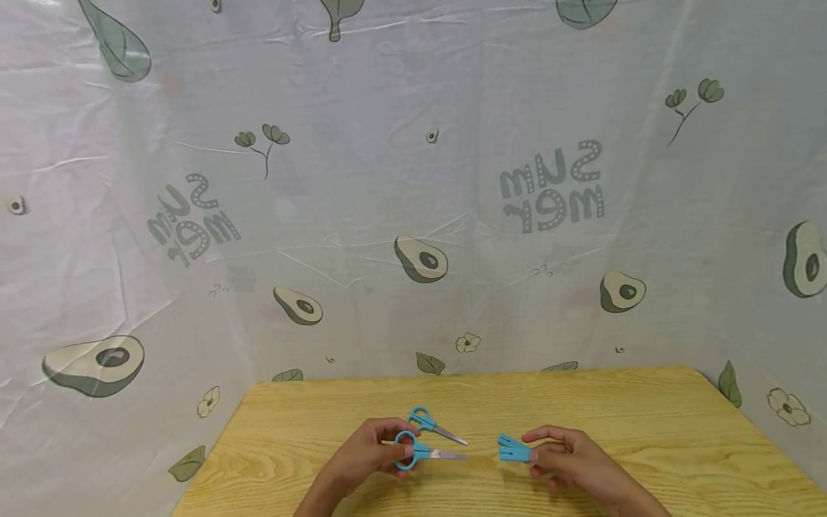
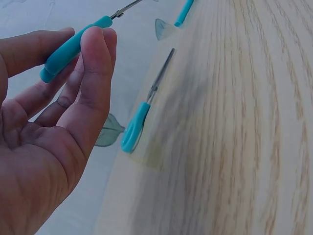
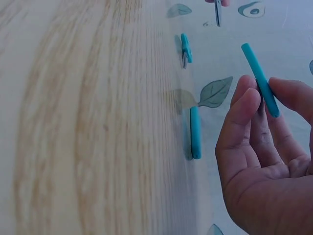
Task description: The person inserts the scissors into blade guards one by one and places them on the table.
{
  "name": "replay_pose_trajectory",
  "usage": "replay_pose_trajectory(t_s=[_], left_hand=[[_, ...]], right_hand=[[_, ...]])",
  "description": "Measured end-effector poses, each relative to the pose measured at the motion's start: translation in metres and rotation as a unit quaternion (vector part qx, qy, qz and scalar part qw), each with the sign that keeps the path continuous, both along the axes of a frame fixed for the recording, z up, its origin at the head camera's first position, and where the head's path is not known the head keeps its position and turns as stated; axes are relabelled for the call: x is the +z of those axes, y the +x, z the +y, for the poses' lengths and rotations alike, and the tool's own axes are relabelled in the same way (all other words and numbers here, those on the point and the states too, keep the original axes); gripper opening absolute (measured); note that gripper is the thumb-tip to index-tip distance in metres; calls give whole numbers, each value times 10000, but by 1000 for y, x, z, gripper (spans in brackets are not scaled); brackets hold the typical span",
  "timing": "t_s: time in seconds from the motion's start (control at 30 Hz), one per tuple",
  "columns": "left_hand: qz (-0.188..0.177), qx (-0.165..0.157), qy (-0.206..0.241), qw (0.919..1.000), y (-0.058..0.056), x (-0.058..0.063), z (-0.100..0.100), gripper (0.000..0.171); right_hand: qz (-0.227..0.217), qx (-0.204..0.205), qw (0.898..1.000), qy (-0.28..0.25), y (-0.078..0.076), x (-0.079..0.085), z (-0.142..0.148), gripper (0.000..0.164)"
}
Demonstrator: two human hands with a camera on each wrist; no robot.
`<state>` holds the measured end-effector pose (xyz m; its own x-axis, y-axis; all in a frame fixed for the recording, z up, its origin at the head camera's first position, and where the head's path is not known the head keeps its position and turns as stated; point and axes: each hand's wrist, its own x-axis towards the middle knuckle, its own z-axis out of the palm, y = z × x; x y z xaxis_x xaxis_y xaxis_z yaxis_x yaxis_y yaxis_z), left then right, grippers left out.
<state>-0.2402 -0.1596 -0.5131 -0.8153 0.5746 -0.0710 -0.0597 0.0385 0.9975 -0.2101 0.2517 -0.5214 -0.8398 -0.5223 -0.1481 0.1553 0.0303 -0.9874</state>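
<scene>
Over wood table (image 1: 646, 416), L hand (image 1: 370, 451) pinches blue-handled scissors (image 1: 421, 452) by finger loops, R hand (image 1: 571, 461) pinches blue blade cover (image 1: 515, 454); 2nd scissors (image 1: 428, 424) + 2nd cover (image 3: 195, 133) lie on it. Prob. sheathing step, blades facing cover, not touching; next move calls for lining up tip w/ cover.

Surrounds the far edge and both sides of a yellowish wood-grain table (image 1: 310, 402) with pale, glossy sheeting (image 1: 362, 179), creased and catching whitish streaks of light. Carries printed halved avocados (image 1: 623, 291), green leaves (image 1: 187, 464), cream flowers (image 1: 788, 407), sprigs (image 1: 711, 90) and grey mirrored "summer" lettering (image 1: 553, 203), slanted left and right of centre. Looks cooler and greyer in both wrist views, with soft shadow (image 2: 183, 122) across the table in the left one.
</scene>
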Motion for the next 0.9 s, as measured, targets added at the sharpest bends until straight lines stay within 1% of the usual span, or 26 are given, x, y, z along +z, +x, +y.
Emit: replay_pose_trajectory(t_s=[0.1,0.2,0.37,0.43,0.53,0.7,0.9], left_hand=[[-3,21,29,10000,1,2,1,42],[16,22,21,10000,0,5,3,43],[168,-56,91,9998,-5,13,10,46],[228,-66,148,9996,-7,17,13,45],[261,-61,199,9994,-9,22,15,46],[318,82,154,9993,-12,27,15,44],[232,291,196,9991,-17,29,16,39]], right_hand=[[23,-13,10000,-35,1,2,-1,34],[61,-125,9999,99,1,5,-1,33],[339,-334,9982,352,-1,16,-2,35],[419,-355,9979,337,-2,20,-3,35],[422,-332,9982,285,-3,23,-4,34],[387,-328,9982,320,-6,25,-4,34],[471,-363,9976,357,-10,29,-7,38]])
